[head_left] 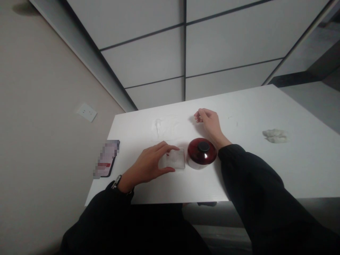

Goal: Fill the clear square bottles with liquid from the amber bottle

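My left hand grips a small clear box from its left side, thumb at the near edge and fingers at the far edge. The box sits low over the white table, just left of a round pot with a dark red lid and a black knob. Beyond the pot, my right hand is closed, its fingers curled together over the tabletop. Whatever those fingers hold, if anything, is hidden. My right forearm passes close along the pot's right side. A thin transparent sheet or bag lies flat beyond my left hand.
The white table extends to the right, where a crumpled pale cloth lies. A phone rests at the left edge. Panelled doors stand behind the table, and a wall with a socket is on the left.
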`<state>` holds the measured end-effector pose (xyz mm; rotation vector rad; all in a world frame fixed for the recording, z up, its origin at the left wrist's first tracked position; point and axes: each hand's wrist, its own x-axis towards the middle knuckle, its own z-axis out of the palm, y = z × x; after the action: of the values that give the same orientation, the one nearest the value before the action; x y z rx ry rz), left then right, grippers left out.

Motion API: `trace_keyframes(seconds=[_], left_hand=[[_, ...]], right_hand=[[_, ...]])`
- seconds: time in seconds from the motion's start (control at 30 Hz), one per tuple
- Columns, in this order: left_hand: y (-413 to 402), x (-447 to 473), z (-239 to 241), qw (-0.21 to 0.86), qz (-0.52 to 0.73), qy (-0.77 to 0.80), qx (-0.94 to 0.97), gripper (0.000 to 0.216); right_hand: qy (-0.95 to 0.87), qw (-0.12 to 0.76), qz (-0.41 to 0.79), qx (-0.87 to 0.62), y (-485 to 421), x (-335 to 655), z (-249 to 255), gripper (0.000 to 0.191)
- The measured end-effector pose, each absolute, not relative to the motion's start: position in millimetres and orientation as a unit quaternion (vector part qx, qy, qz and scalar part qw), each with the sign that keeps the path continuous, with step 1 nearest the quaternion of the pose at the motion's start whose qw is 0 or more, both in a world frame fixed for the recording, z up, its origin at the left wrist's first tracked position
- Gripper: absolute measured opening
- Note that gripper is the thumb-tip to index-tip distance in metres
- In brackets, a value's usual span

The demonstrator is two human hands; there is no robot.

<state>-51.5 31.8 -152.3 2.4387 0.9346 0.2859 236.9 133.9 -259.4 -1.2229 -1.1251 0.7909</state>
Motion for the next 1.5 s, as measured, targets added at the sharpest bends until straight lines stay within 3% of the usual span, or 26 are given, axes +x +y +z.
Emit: trace_keyframes(seconds=[0.23,0.77,1.23,1.5], left_hand=[[35.8,-54.6,-163.3,0.304,0.179,0.353,0.867,0.046],[30.7,-57.9,-162.1,0.287,0.146,0.329,0.888,0.11],[31.2,-58.4,-160.6,0.273,0.14,0.314,0.898,0.11],[28.8,-56.0,-157.5,0.254,0.153,0.314,0.902,0.097]], right_hand=[[-0.493,0.604,0.34,-0.526,134.4,237.0,-260.0,0.049],[-0.499,0.596,0.337,-0.531,133.3,238.1,-259.6,0.049],[-0.502,0.589,0.336,-0.537,132.7,238.1,-258.6,0.047],[-0.504,0.591,0.333,-0.535,133.4,237.6,-259.2,0.048]])
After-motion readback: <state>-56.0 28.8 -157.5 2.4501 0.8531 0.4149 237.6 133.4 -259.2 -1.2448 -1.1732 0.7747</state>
